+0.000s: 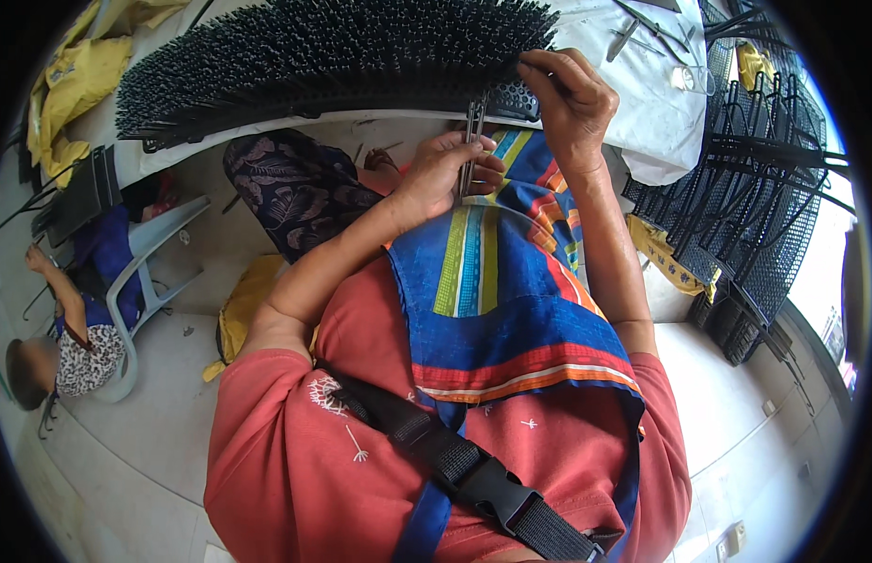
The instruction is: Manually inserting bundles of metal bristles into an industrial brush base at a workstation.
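My left hand (445, 174) is closed around a slim metal tool (474, 122), which looks like long tweezers or forceps. Its upper end reaches the front edge of a long black panel (333, 61), densely covered with upright bristle-like strands. The panel curves across the top of the head view, and small holes show along its near edge. At the panel's right end, my right hand (576, 98) has thumb and forefinger pinched together beside the outermost strands. Whatever lies between those fingertips is too small to make out.
The panel rests on a table with a white cover (656, 131). Metal tools (633, 33) and a drinking glass (691, 80) sit on its right side. Black mesh racks (764, 206) stand at right. A person on a grey chair (147, 281) works at left, near yellow sacks (65, 89).
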Available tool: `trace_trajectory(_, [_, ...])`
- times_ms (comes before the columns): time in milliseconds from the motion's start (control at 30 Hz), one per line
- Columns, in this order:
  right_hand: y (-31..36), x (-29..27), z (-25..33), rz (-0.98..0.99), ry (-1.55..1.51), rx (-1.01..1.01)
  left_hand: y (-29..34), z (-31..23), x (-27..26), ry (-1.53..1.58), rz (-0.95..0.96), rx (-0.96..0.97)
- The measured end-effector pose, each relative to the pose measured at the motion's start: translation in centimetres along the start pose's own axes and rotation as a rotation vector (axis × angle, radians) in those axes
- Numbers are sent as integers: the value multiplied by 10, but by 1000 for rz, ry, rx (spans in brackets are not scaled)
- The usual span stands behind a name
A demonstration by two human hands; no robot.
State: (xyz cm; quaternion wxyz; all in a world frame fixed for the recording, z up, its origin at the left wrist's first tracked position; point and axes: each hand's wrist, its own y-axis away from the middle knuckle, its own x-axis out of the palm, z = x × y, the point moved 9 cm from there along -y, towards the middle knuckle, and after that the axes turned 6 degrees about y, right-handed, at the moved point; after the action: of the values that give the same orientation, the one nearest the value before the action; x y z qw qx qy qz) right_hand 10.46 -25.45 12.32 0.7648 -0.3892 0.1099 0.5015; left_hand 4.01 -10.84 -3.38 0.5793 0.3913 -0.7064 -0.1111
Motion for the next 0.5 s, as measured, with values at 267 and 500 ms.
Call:
trace_trajectory(267, [-8, 11, 24, 137, 291, -152, 6, -5, 5, 2, -16, 47])
trace_trajectory(500, [44, 15, -30, 254, -234, 604, 16, -10, 35, -182, 151, 24])
